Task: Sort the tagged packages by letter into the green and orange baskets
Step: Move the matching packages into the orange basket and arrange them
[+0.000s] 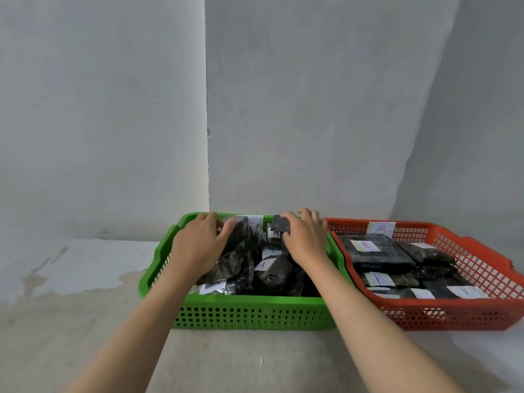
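A green basket [249,310] stands in front of me, filled with several dark plastic-wrapped packages bearing white tags. My left hand [200,245] rests over a clear-wrapped dark package [241,251] at the basket's far left, fingers curved onto it. My right hand [304,239] grips a small black package [279,224] at the basket's far edge, thumb on its near side. To the right, touching the green one, sits an orange basket [459,313] holding several dark packages with white tags, one marked B [365,245].
Both baskets sit on a pale, stained surface against a grey wall. A paper tag marked B [380,228] is fixed on the orange basket's far rim. A white tag [253,221] stands at the green basket's far rim.
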